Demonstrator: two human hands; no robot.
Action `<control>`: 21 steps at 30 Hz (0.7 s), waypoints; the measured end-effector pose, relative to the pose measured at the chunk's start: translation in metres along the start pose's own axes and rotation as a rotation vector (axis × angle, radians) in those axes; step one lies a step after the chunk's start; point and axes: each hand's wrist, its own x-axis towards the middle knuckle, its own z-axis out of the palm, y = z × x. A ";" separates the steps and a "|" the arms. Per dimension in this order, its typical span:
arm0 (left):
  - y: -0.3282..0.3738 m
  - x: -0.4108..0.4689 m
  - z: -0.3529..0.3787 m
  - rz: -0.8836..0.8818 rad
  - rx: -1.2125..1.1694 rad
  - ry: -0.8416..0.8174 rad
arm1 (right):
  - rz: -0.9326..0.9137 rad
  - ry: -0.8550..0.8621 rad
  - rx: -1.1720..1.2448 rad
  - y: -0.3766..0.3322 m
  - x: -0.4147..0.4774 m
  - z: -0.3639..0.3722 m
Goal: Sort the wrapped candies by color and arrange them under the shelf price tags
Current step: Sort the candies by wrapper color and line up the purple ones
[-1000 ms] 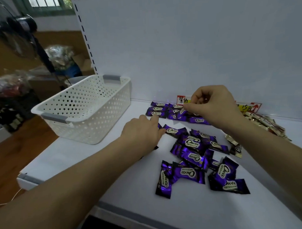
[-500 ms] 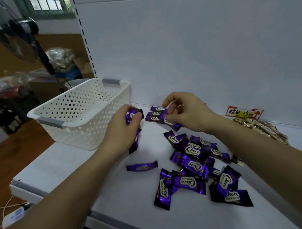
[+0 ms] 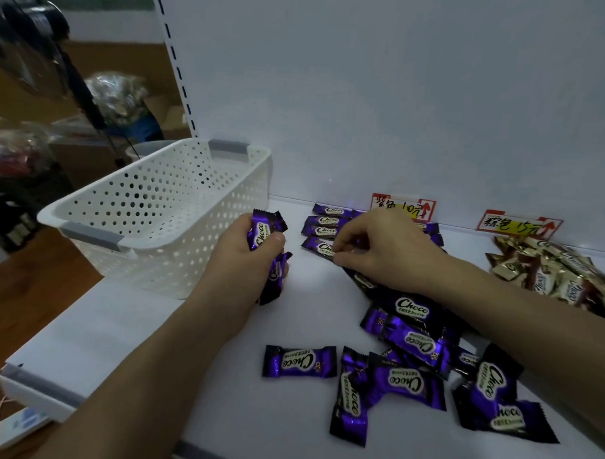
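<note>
The right hand [image 3: 380, 250] is curled and pinches one purple candy [image 3: 318, 246] between finger and thumb, at the front of the row [image 3: 325, 221] under the purple price tag [image 3: 401, 207]; the left hand [image 3: 250, 262] is closed around its held candies [image 3: 260, 232], two I think, just beside the white basket [image 3: 156, 213]. To do this bit well, I would lay the candy flat and straight, touching the one behind it, with the name up; press softly so the row does not slide; then pass over the next candy from the left hand. The loose pile [image 3: 411, 345] near the front edge has to go in too, so there is lots left; the gold-brown candies [image 3: 553, 275] sit in a heap under the second price tag [image 3: 518, 223], apart from the purple ones, and should stay apart. The shelf [image 3: 283, 419] is white and smooth, with a white back panel [image 3: 392, 89]; off to the left are a wooden floor [image 3: 29, 307], a dark fan [image 3: 30, 43] and some blurry bags.
</note>
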 end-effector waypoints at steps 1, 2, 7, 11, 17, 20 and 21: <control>0.000 0.000 0.000 0.004 0.006 0.005 | 0.007 0.005 -0.003 -0.002 0.001 0.001; -0.001 0.001 0.000 0.010 0.015 0.007 | 0.016 0.010 -0.004 -0.003 0.003 0.002; -0.003 0.003 -0.002 0.027 0.028 0.026 | 0.049 0.007 -0.038 -0.005 0.013 0.003; -0.005 0.003 -0.002 0.035 0.049 0.027 | 0.043 -0.016 -0.052 -0.004 0.016 0.002; -0.007 0.008 0.003 0.112 -0.008 0.090 | 0.139 -0.019 0.495 -0.039 -0.004 -0.018; -0.004 0.006 0.009 0.110 -0.090 0.088 | 0.188 -0.166 0.498 -0.059 -0.013 -0.017; -0.003 0.004 0.011 0.095 -0.121 0.074 | 0.202 -0.171 0.537 -0.062 -0.015 -0.016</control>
